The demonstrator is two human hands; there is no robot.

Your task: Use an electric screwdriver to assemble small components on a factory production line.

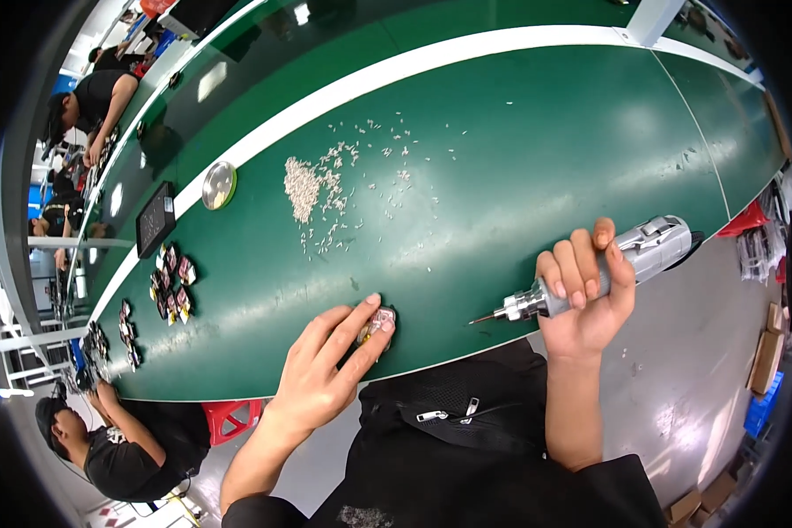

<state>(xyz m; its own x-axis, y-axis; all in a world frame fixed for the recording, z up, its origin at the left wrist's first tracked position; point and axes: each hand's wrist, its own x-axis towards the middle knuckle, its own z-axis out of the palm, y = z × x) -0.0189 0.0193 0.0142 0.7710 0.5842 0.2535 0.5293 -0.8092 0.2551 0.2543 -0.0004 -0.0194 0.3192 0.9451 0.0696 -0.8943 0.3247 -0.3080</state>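
Note:
My right hand (pixel 585 290) is wrapped round a silver-grey electric screwdriver (pixel 649 249), its thin bit pointing left just above the table's near edge. My left hand (pixel 326 365) reaches over a small pinkish part (pixel 379 322) near that edge. Its fingers hold the part against the green tabletop, and they hide much of it. A gap of bare table lies between the part and the screwdriver's tip.
Beyond my hands, a heap of tiny pale pieces (pixel 302 191) spreads rightward across the green table (pixel 519 176). Farther left are a round lidded dish (pixel 219 186), a black tray (pixel 156 220) and clustered small parts (pixel 172 283). Other people (pixel 123 440) work along the left.

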